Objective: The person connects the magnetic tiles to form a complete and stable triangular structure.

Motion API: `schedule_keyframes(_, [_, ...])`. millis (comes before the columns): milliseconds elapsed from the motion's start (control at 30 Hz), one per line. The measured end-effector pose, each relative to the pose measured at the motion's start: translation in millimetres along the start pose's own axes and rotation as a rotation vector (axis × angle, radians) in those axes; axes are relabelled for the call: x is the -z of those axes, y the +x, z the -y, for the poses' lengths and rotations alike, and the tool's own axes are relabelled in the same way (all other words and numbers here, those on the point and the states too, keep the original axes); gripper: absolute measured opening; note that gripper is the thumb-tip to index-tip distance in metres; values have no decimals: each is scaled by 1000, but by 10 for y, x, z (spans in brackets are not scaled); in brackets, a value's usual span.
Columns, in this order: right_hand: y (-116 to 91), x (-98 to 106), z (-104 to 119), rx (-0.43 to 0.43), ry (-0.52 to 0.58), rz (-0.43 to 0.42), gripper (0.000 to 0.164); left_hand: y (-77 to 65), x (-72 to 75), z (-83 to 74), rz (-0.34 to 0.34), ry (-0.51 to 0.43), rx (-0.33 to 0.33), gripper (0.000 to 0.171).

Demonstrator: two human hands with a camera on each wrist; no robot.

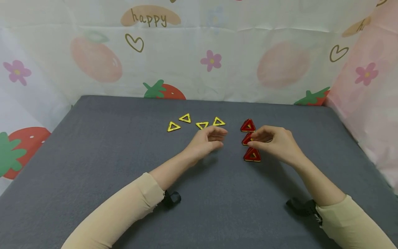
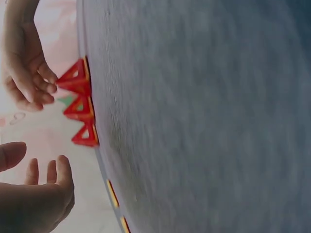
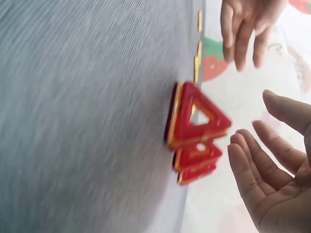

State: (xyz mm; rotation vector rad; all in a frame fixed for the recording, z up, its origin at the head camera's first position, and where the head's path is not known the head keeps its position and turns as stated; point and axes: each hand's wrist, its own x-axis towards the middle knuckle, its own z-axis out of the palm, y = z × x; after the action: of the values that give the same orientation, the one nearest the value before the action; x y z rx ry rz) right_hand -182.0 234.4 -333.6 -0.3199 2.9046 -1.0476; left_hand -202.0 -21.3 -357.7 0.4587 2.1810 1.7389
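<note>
Three small red pyramids, which look built from triangular frame tiles with yellowish edges, stand in a row running away from me: the nearest [image 1: 248, 157], the middle one [image 1: 246, 139] and the farthest [image 1: 246, 127]. My right hand [image 1: 278, 143] hovers just right of them, fingers bent loosely, thumb and fingertips apart. A gap shows between that hand [image 3: 277, 179] and the pyramids [image 3: 182, 131] in the right wrist view. Left of the row, my left hand [image 1: 205, 142] is held above the cloth with relaxed fingers and nothing in it. Part of the middle pyramid is hidden by the right fingers.
Several flat yellow triangle frames [image 1: 173, 130] lie toward the back, beyond the left hand; one is partly covered by its fingers. Dark grey cloth [image 1: 202, 207] covers the table. A printed curtain [image 1: 236, 41] hangs behind and along the sides.
</note>
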Motion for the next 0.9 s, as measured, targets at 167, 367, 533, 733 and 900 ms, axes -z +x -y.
schedule_keyframes(167, [7,-70,109,28,32,-9,34,31,182,13,-66,17,-4,39])
schedule_keyframes(367, [67,-165,185,51,60,6,29,58,465,30,-182,30,-10,40])
schedule_keyframes(533, [105,-253,245,58,83,24,30,100,739,72,-291,51,-3,40])
schedule_keyframes(733, [150,-353,297,67,90,38,30,123,1094,197,-387,124,84,44])
schedule_keyframes(900, [178,-414,338,76,112,48,29,124,1330,339,-366,216,182,52])
